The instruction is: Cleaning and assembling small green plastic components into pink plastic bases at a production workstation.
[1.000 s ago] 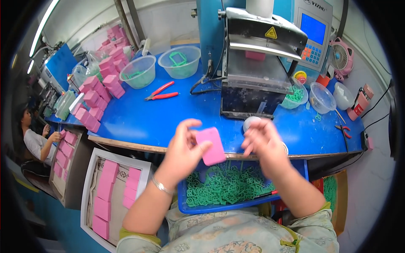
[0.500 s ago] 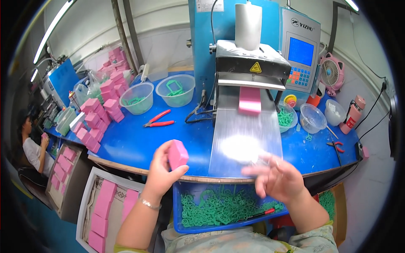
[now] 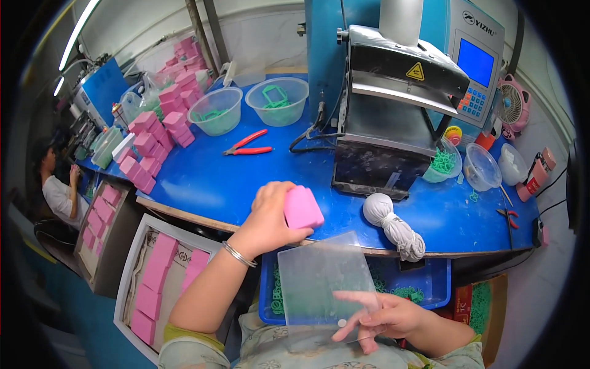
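Note:
In my left hand is a pink block, gripped between the thumb and fingers above the table's front edge. A clear plastic sheet is up in front of me, over the blue bin, its upper edge just below my left thumb. My right hand is at the sheet's lower right edge. Some of its fingers show paler through the sheet, and it appears to hold it. A small white round spot shows by the fingertips; I cannot make out what it is. Green pieces lie in the bin.
The heat press stands behind a tied white cloth bundle. Red-handled pliers lie left of it, before two tubs of green pieces. Stacked pink blocks stand farther left. A tray with pink blocks is below. Someone sits far left.
The press's metal plate with a pink block no longer juts out, baring the cloth bundle. The clear sheet now shows by my right hand, which is lower. My left hand still holds a block.

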`<control>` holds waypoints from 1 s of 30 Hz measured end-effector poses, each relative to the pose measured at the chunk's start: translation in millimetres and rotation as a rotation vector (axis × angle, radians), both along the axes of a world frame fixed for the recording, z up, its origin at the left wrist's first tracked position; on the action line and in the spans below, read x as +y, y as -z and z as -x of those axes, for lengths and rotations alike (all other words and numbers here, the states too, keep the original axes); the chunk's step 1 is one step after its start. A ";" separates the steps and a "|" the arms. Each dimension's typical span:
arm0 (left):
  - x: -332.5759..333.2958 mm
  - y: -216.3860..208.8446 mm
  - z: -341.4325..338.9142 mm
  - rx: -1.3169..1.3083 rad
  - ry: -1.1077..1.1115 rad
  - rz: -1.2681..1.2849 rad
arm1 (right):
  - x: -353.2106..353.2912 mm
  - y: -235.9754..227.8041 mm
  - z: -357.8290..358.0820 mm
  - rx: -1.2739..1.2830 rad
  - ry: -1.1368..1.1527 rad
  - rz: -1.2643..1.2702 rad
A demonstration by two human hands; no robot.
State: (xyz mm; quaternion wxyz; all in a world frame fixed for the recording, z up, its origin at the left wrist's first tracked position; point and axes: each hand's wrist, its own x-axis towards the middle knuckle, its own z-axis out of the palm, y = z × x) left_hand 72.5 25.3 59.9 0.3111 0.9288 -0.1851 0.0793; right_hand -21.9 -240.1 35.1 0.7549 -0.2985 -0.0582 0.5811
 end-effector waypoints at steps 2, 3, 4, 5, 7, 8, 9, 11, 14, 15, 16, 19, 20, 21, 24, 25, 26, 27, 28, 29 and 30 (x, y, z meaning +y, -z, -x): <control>2.5 1.8 6.4 -0.118 -0.118 0.016 | 2.3 7.1 -0.3 0.052 -0.033 -0.039; 1.2 1.1 14.3 -0.185 -0.094 0.043 | 4.1 10.9 -1.7 0.053 -0.025 -0.039; -1.3 -0.1 25.8 -0.258 -0.011 0.117 | 6.4 15.0 -3.2 -0.043 -0.022 -0.026; -4.3 -1.3 37.9 -0.321 0.065 0.205 | 9.0 19.3 -4.8 -0.132 -0.006 -0.021; -12.1 -1.1 61.4 -0.379 0.131 -0.086 | 15.0 28.2 -6.1 -0.268 0.008 0.032; -15.6 0.1 69.3 -0.394 0.154 -0.109 | 17.2 32.3 -6.4 -0.403 0.018 0.073; -16.9 1.9 72.9 -0.384 0.148 -0.086 | 19.0 36.4 -6.3 -0.398 0.027 0.075; -17.1 5.9 75.8 -0.550 0.177 -0.032 | 21.5 43.8 -4.8 -0.472 0.019 0.090; -17.6 11.5 77.2 -0.592 0.186 0.023 | 21.3 52.1 -0.7 -0.546 0.045 0.130; -18.0 12.6 78.1 -0.604 0.197 0.052 | 20.5 54.2 0.4 -0.589 0.081 0.128; -18.6 13.8 77.6 -0.632 0.208 0.061 | 19.8 56.3 1.0 -0.578 0.073 0.142; -20.9 16.0 76.8 -0.674 0.226 0.077 | 16.9 61.2 1.2 -0.675 0.094 0.147; -21.3 16.2 77.4 -0.687 0.232 0.097 | 15.7 62.1 0.8 -0.696 0.099 0.167; -21.6 16.6 77.7 -0.667 0.235 0.110 | 15.1 62.5 1.2 -0.718 0.103 0.187; -21.8 17.7 77.8 -0.581 0.212 0.101 | 15.4 60.1 -0.2 -0.778 0.046 0.219; -21.4 18.1 77.7 -0.514 0.186 0.083 | 15.4 56.7 0.1 -0.776 0.026 0.202; -20.7 18.9 76.3 -0.414 0.142 -0.024 | 15.3 51.6 0.8 -0.582 0.067 0.164; -20.0 19.7 74.8 -0.432 0.146 -0.017 | 15.1 45.1 1.8 -0.391 0.098 0.113; -18.2 20.6 71.8 -0.359 0.094 0.096 | 13.1 36.5 1.7 -0.341 0.102 0.056; -17.2 22.0 67.6 -0.255 0.041 0.150 | 9.6 26.3 0.0 -0.352 0.117 0.055; -13.9 22.6 60.8 -0.292 0.000 0.294 | 3.7 13.1 -0.7 -0.221 0.116 -0.037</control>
